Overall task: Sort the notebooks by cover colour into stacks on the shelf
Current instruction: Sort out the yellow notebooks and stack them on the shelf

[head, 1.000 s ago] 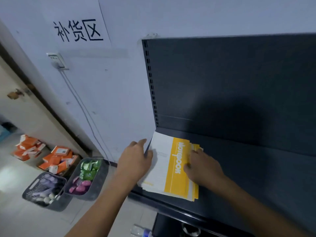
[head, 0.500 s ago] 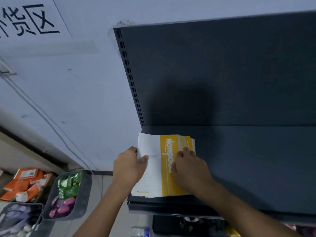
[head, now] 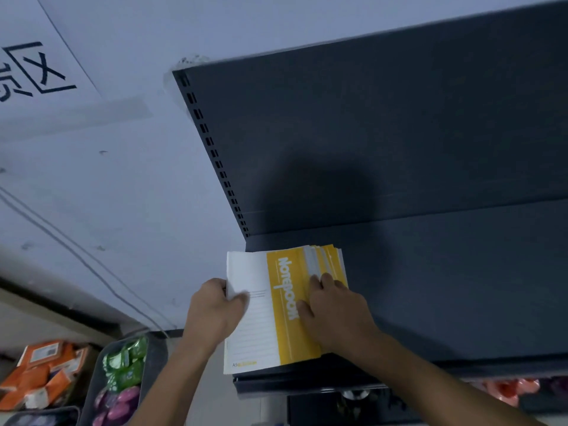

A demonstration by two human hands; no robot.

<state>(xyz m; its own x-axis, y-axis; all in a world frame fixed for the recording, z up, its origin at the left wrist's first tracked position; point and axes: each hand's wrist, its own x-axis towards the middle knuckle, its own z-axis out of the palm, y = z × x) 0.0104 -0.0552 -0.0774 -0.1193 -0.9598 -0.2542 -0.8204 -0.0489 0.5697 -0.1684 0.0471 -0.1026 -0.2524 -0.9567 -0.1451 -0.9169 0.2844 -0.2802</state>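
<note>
A pale wall [head: 123, 195] is carrying a taped paper sign [head: 37, 56] and two cables [head: 76, 256]. A dark shelf unit [head: 399, 133] is standing against it in dim light, and a basket [head: 156, 364], possibly of snack packets, is sitting below.

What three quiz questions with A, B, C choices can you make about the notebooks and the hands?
1. Where do the notebooks lie?
A. in a basket
B. at the left end of the shelf
C. on the floor

2. What colours are on the top cover?
A. green and purple
B. red and black
C. yellow and white

3. What does the left hand do?
A. grips the notebooks' left edge
B. hangs free
C. points at the wall

Answers:
1 B, the stack sits on the dark shelf at its left end.
2 C, a yellow band runs beside a white part.
3 A, its thumb lies on the cover at that edge.
</note>
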